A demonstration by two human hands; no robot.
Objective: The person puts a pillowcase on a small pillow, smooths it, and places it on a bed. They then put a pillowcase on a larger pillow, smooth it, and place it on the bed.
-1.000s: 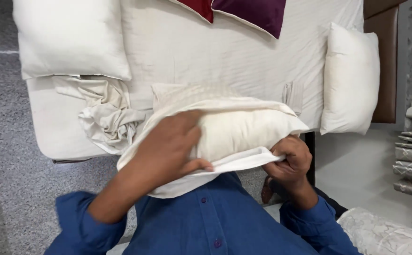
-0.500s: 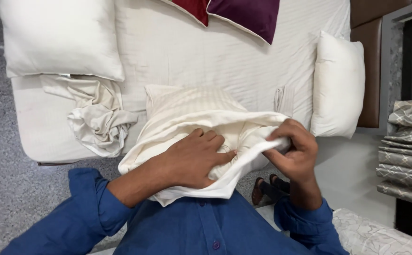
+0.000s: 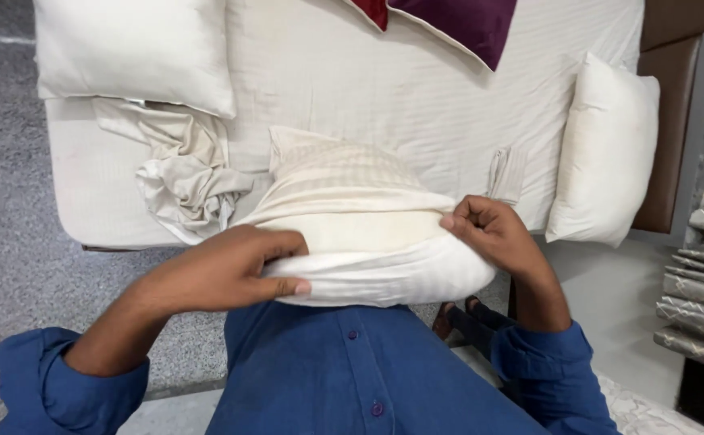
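Observation:
I hold a white pillow [image 3: 384,270] against my chest, partly inside a cream striped pillowcase [image 3: 344,181]. My left hand [image 3: 231,270] grips the left edge of the pillowcase opening, thumb under, fingers over the fabric. At the right side, my right hand [image 3: 489,234] pinches the pillowcase hem with closed fingers. The far end of the pillowcase rests on the white bed [image 3: 368,80].
A crumpled cream cloth [image 3: 186,169] lies on the bed at the left, below a white pillow [image 3: 134,48]. Another white pillow [image 3: 602,153] leans at the right by a brown headboard [image 3: 674,121]. Maroon cushions [image 3: 456,20] lie at the top. Folded patterned fabrics [image 3: 702,282] are stacked at the right.
My left hand slid from the top of the pillow to the pillowcase edge at the left. The right hand pulled the hem to the right, and the case now covers more of the pillow.

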